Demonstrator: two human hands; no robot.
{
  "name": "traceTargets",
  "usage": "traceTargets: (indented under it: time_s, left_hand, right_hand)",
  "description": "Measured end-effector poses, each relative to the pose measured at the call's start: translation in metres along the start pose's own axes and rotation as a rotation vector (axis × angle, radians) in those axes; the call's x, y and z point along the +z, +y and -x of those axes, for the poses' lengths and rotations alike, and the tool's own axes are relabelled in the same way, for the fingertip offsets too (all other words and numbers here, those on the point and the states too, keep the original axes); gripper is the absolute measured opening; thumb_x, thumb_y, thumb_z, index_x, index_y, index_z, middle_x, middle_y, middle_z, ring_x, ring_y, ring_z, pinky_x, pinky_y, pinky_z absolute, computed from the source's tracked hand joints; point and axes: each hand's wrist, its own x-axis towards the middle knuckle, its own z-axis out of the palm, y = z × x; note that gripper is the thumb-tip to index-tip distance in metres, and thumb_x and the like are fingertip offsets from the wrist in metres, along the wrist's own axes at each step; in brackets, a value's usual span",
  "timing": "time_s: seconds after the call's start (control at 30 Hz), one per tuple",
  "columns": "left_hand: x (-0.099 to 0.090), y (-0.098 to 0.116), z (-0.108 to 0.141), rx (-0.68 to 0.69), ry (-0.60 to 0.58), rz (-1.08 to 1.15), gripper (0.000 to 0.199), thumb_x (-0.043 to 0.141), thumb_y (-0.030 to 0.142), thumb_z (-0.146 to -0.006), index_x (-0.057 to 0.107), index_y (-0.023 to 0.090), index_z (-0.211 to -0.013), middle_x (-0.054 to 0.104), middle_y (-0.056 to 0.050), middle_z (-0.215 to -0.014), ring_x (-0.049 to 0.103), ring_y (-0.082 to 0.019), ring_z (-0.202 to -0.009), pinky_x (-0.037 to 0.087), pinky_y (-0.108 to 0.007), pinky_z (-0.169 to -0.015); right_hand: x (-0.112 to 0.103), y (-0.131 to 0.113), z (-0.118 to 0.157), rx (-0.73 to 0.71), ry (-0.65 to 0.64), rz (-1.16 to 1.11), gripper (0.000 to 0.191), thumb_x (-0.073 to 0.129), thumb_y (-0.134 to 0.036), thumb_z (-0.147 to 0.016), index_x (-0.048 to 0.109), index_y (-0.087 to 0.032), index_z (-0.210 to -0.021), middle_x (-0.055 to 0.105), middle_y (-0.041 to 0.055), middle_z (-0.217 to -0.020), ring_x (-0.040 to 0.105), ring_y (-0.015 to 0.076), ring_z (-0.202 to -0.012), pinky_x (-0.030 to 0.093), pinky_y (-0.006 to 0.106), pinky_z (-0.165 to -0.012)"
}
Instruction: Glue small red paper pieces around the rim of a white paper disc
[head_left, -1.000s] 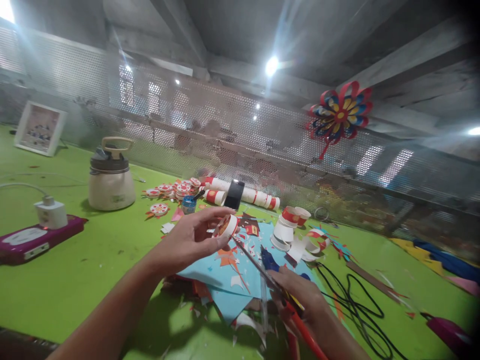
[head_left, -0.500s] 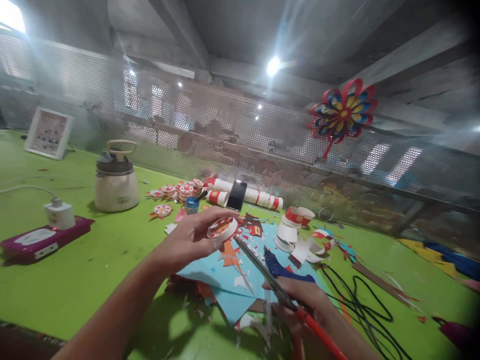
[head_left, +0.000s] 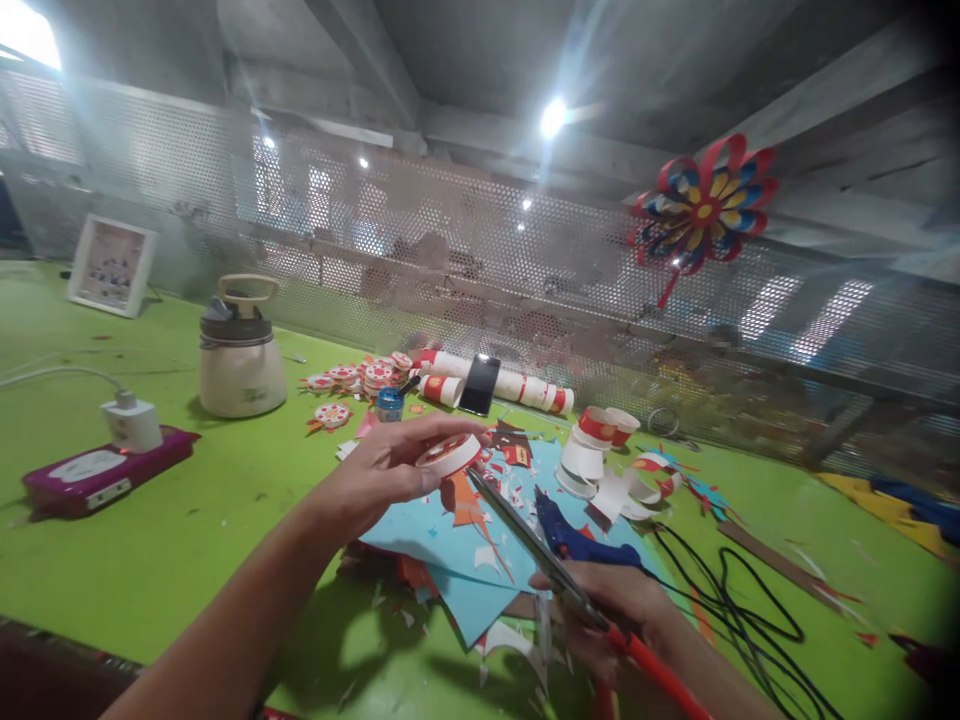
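Observation:
My left hand (head_left: 382,465) grips a round white paper ring (head_left: 450,456) with a red pattern inside, held above the blue paper. In my right hand (head_left: 622,610) is a pair of scissors (head_left: 536,550) with red handles. Their blades look closed and point up toward the ring's right edge; whether the tips touch it I cannot tell. Beneath both hands lie blue paper sheets (head_left: 420,540), scattered with orange and white scraps. A dark blue glue gun (head_left: 585,540) rests just beyond my right hand.
Red-and-white paper discs (head_left: 379,375) are piled at the back, near a blue jar (head_left: 390,403) and a phone (head_left: 480,384). Cut paper cups (head_left: 583,460) stand right of centre. A black cable (head_left: 720,600) loops at right. Leftward are a jug (head_left: 241,365) and a purple power strip (head_left: 112,470).
The ring has tilted in my left hand, so its white side wall shows more. The scissors stay close beside it. The whole view has shifted slightly.

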Motion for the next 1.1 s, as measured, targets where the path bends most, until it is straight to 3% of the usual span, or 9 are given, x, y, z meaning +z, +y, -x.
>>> traceTargets:
  time_s: [0.23, 0.5, 0.67, 0.83, 0.97, 1.1]
  left_hand:
    - [0.000, 0.000, 0.001, 0.000, 0.000, 0.002, 0.044, 0.075, 0.038, -0.071, 0.073, 0.017, -0.110, 0.065, -0.015, -0.121, 0.060, -0.030, -0.099, 0.053, -0.032, -0.067]
    - [-0.007, -0.009, 0.001, 0.033, -0.058, -0.003, 0.043, 0.070, 0.033, -0.077, 0.069, 0.021, -0.118, 0.062, -0.012, -0.131, 0.060, -0.029, -0.106, 0.052, -0.034, -0.078]
    - [-0.007, -0.010, 0.001, 0.034, -0.065, -0.054, 0.044, 0.070, 0.034, -0.077, 0.069, 0.021, -0.119, 0.063, -0.011, -0.129, 0.060, -0.030, -0.110, 0.051, -0.037, -0.084]
    - [-0.006, -0.010, 0.000, 0.040, -0.078, -0.050, 0.043, 0.070, 0.033, -0.078, 0.069, 0.022, -0.119, 0.064, -0.011, -0.127, 0.062, -0.029, -0.106, 0.051, -0.037, -0.084]
    - [-0.006, -0.012, 0.000, 0.028, -0.081, -0.031, 0.039, 0.069, 0.030, -0.080, 0.069, 0.024, -0.119, 0.064, -0.009, -0.124, 0.063, -0.027, -0.103, 0.051, -0.036, -0.084]
    - [-0.004, -0.010, 0.001, 0.019, -0.074, -0.003, 0.040, 0.070, 0.030, -0.079, 0.069, 0.022, -0.118, 0.066, -0.010, -0.119, 0.066, -0.024, -0.089, 0.053, -0.036, -0.079]
  right_hand:
    - [-0.010, -0.003, 0.003, -0.012, -0.029, 0.070, 0.034, 0.070, -0.035, -0.083, 0.070, -0.030, -0.117, 0.075, 0.0041, -0.091, 0.071, 0.0213, -0.077, 0.061, 0.030, -0.064]
    - [-0.009, -0.020, 0.002, 0.041, -0.048, 0.117, 0.028, 0.062, -0.036, -0.089, 0.069, -0.030, -0.115, 0.075, 0.0047, -0.100, 0.072, 0.0215, -0.082, 0.062, 0.033, -0.069]
    - [-0.010, -0.018, 0.001, 0.017, -0.046, 0.160, 0.024, 0.066, -0.036, -0.087, 0.073, -0.029, -0.109, 0.076, 0.0046, -0.097, 0.073, 0.0220, -0.083, 0.062, 0.031, -0.071]
    - [-0.013, -0.021, -0.002, -0.014, -0.093, 0.154, 0.025, 0.063, -0.035, -0.089, 0.071, -0.029, -0.112, 0.076, 0.0039, -0.102, 0.073, 0.0214, -0.087, 0.062, 0.029, -0.071]
    - [-0.014, -0.029, -0.004, -0.039, -0.060, 0.094, 0.025, 0.061, -0.036, -0.090, 0.071, -0.028, -0.112, 0.077, 0.0039, -0.100, 0.073, 0.0200, -0.084, 0.061, 0.027, -0.067]
    - [-0.014, -0.030, -0.007, -0.060, -0.086, 0.087, 0.025, 0.061, -0.035, -0.090, 0.071, -0.029, -0.111, 0.078, 0.0032, -0.099, 0.074, 0.0208, -0.084, 0.061, 0.028, -0.066]
